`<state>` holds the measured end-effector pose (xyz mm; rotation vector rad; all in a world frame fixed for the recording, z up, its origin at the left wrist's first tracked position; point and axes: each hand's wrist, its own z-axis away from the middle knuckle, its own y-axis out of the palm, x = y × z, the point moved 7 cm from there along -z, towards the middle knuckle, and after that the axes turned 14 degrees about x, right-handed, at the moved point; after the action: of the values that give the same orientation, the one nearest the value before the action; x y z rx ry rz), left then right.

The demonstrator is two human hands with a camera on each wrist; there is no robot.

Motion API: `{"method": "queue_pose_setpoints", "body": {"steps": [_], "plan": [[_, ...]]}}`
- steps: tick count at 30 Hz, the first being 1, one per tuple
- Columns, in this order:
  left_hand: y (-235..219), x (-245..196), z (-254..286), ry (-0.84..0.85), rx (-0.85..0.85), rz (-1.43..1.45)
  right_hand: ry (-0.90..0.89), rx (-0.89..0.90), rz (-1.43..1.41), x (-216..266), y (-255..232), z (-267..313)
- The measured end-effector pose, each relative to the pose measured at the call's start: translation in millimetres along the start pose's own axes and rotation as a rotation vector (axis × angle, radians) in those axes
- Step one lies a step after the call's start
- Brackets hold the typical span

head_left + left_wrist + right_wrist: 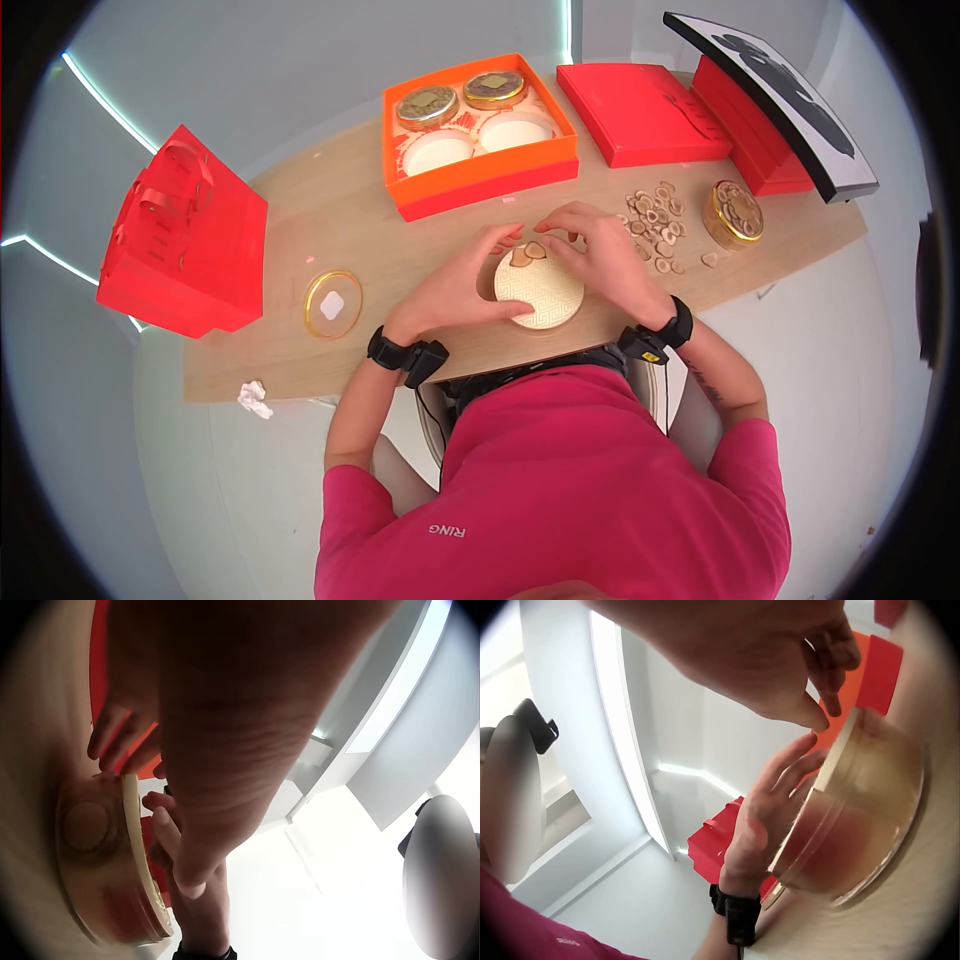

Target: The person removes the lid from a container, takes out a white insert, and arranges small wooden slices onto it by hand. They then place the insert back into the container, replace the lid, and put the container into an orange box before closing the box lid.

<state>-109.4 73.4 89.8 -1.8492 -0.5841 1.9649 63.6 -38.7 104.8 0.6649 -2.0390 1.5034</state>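
Note:
A round clear-walled container (538,290) stands on the table before me, with a cream patterned disc on top. A few brown-edged dried slices (521,256) lie near the disc's far edge. My left hand (455,290) curves around the container's left side, thumb over the near rim and fingers by the far side. From the right, my right hand (605,262) reaches over, thumb and forefinger tips close together right at the slices. Whether they pinch a slice I cannot tell. In the right wrist view, the right fingertips hover at the top rim of the container (855,817).
Loose slices (655,222) lie to the right, beside a gold-rimmed jar (735,215) of slices. An orange-red box (480,180) behind holds two jars and two round hollows. Left are a clear lid (333,304), a red bag (190,250) and crumpled tissue (254,398). A red box lid (645,115) lies behind.

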Motion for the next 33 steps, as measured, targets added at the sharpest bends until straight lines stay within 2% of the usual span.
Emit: {"method": "queue_pose_setpoints", "body": {"steps": [3,7,12,19,22,25,28,30,33], "plan": [[-5,3,-2,0.103,-0.071,-0.071,-0.005,0.057,0.022,8,-4,2],[-6,7,-3,0.095,-0.124,-0.103,-0.068,0.073,0.085,5,5,7],[-4,3,-3,0.092,-0.148,-0.109,-0.058,0.102,0.107,7,6,6],[-3,-3,-4,0.072,-0.113,-0.141,-0.082,0.097,0.150,6,6,9],[-3,0,-5,0.074,-0.107,-0.149,-0.013,0.108,0.051,10,-4,9],[-3,3,-4,0.068,-0.113,-0.137,0.016,0.033,0.078,-6,-29,10],[-4,3,-3,0.053,-0.109,-0.129,0.192,-0.024,0.143,-34,-57,20],[-4,4,-4,0.048,-0.097,-0.169,0.265,-0.011,0.317,-63,-73,30],[-1,10,-5,0.042,-0.063,-0.229,0.385,0.020,0.463,-72,-83,43]]}}
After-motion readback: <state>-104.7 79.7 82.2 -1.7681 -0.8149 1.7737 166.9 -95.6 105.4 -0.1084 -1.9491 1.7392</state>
